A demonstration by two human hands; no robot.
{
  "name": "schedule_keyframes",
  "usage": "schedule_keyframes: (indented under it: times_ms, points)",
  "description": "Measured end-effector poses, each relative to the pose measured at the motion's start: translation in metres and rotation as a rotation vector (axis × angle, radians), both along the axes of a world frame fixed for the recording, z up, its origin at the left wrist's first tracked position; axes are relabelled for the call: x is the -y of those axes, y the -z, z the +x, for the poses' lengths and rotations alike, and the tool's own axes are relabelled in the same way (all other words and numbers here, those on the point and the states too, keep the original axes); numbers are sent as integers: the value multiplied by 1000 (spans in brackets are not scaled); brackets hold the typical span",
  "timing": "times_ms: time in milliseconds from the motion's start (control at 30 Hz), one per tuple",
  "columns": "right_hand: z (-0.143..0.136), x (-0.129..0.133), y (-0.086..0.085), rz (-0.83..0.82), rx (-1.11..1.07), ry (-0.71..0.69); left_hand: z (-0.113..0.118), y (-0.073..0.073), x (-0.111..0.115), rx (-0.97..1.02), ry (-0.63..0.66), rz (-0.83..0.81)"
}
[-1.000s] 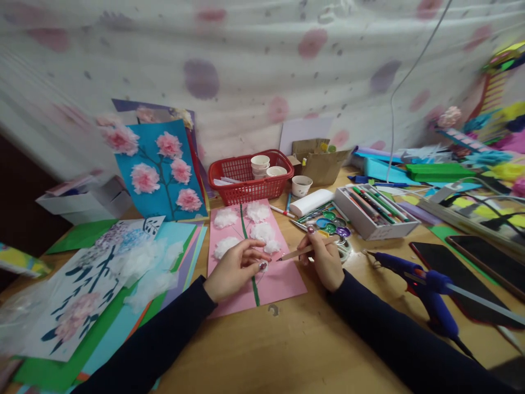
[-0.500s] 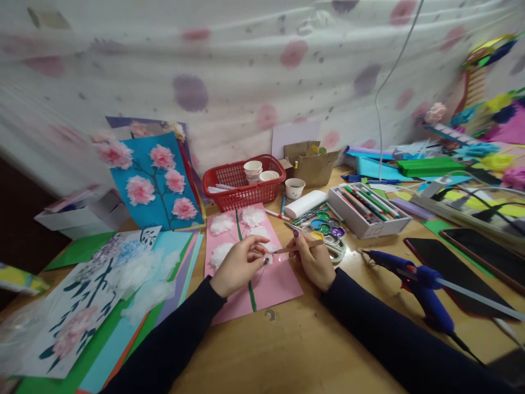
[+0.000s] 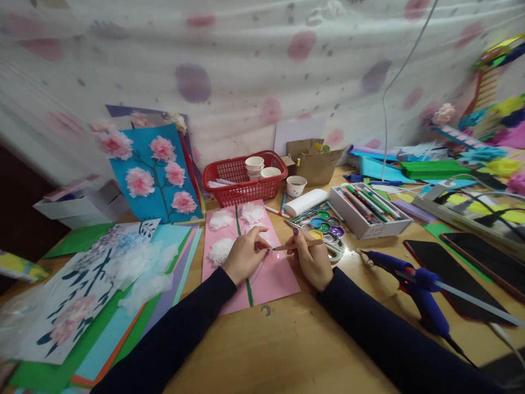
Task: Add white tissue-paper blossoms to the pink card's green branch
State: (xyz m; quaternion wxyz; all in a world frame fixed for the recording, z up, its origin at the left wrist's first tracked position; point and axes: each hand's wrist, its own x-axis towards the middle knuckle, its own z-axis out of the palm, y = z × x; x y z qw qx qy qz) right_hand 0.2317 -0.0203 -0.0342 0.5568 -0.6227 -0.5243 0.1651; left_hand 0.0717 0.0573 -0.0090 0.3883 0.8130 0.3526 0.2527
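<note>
My right hand (image 3: 315,261) grips a slim wooden pencil (image 3: 305,244), its dark tip pointing left over the pink sheet (image 3: 274,284). At that tip the fingers of my left hand (image 3: 246,253) are pinched together; the small piece of white tissue paper seen there earlier is mostly hidden by them. On the pink sheet a green stem (image 3: 250,293) is painted lengthwise, with thin lines branching from it. Fluffy white tissue flowers, such as the one on the left (image 3: 220,251), sit beside the stem. Another flower is partly covered by my left hand.
Behind the sheet stands a red basket (image 3: 246,192) with paper cups. To the right are a paint palette (image 3: 324,226), a pencil box (image 3: 371,224), a blue glue gun (image 3: 422,290) and phones (image 3: 447,273). On the left lie coloured papers (image 3: 98,350) below a blue flower picture (image 3: 137,205).
My left fingers have closed together at the pencil's tip, covering the small white piece. My right hand keeps its grip on the pencil. The view has shifted slightly.
</note>
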Motion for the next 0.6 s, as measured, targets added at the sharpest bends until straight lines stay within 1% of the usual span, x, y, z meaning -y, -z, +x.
schedule_keyframes:
  times_ms: [133,300,433,600]
  points:
    - [-2,2,-1,16,-18,5,0,4,-1,-17,11,52]
    - [-3,2,-1,14,-14,-11,2,11,-2,23,2,115]
    - [-3,1,0,8,15,-24,2,11,-2,-11,11,166]
    - [-2,1,1,-1,63,-12,3,9,-1,-54,10,178]
